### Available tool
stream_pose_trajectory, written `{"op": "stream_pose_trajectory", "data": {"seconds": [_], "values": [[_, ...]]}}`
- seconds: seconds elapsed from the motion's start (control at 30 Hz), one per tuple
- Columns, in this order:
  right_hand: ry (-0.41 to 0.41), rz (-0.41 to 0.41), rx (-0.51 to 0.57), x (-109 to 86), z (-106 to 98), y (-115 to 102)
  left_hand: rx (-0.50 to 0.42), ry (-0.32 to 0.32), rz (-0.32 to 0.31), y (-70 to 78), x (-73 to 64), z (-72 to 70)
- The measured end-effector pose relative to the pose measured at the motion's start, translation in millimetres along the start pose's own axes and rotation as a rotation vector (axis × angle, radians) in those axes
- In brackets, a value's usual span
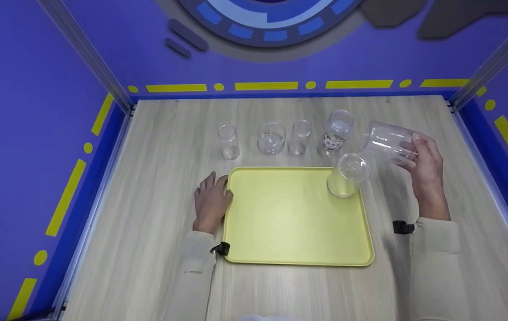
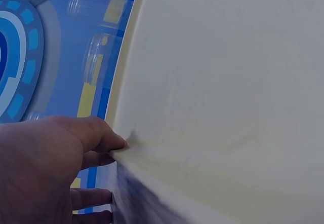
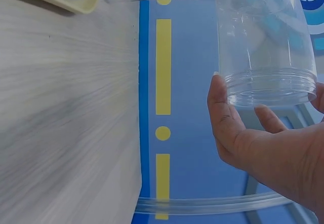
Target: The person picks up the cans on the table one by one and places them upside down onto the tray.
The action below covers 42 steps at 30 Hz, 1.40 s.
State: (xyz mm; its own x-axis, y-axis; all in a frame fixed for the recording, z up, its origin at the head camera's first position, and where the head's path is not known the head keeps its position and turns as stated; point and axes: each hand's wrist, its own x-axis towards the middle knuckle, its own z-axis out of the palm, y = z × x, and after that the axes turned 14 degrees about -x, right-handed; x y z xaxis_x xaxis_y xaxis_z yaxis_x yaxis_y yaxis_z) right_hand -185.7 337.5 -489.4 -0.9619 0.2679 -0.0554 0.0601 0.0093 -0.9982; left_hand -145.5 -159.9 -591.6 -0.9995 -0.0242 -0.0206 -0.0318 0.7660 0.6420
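Observation:
My right hand (image 1: 430,165) grips a clear wide-mouthed jar (image 1: 387,140) by its rim end, holding it tilted on its side above the table's right part. In the right wrist view, the fingers and thumb sit around the threaded neck of the jar (image 3: 268,41). My left hand (image 1: 213,200) rests at the left edge of a yellow tray (image 1: 289,223). Its thumb touches the rim in the left wrist view, with the other fingers loosely bent outside the tray (image 2: 217,82). A clear cylindrical container (image 1: 345,178) stands in the tray's far right corner.
Behind the tray stand a slim clear glass (image 1: 228,142), a short wide glass (image 1: 272,139), another slim glass (image 1: 300,138) and a clear container with a printed picture (image 1: 334,140). Blue panels (image 1: 276,71) wall in the wooden table (image 1: 156,214).

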Motion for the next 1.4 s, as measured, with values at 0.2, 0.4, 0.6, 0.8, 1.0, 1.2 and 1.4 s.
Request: {"op": "stream_pose_trajectory", "data": {"seconds": [0.2, 0.4, 0.6, 0.8, 1.0, 1.2, 1.4], "values": [[-0.025, -0.012, 0.066, -2.6, 4.7, -3.6, 0.003, -0.015, -0.016, 0.7, 0.0, -0.3], [-0.046, -0.04, 0.03, -6.7, 9.7, -6.1, 0.005, -0.009, -0.002, 0.7, -1.1, 0.0], [-0.04, -0.05, -0.012, -10.4, 15.2, -5.8, 0.01, -0.013, 0.009, 0.7, -2.2, -0.8], [-0.056, -0.057, 0.016, -14.1, 20.1, -7.9, 0.014, -0.017, 0.013, 0.7, -1.0, -1.5], [-0.066, -0.07, 0.028, -19.2, 26.2, -10.1, 0.021, -0.033, -0.017, -0.2, 0.1, -1.0], [-0.068, -0.101, -0.017, -24.6, 33.3, -11.7, 0.033, -0.025, -0.011, 0.0, 0.1, -0.5], [-0.074, -0.12, -0.037, -28.3, 42.9, -12.9, 0.002, -0.022, -0.013, 0.3, -0.6, 0.3]]}}
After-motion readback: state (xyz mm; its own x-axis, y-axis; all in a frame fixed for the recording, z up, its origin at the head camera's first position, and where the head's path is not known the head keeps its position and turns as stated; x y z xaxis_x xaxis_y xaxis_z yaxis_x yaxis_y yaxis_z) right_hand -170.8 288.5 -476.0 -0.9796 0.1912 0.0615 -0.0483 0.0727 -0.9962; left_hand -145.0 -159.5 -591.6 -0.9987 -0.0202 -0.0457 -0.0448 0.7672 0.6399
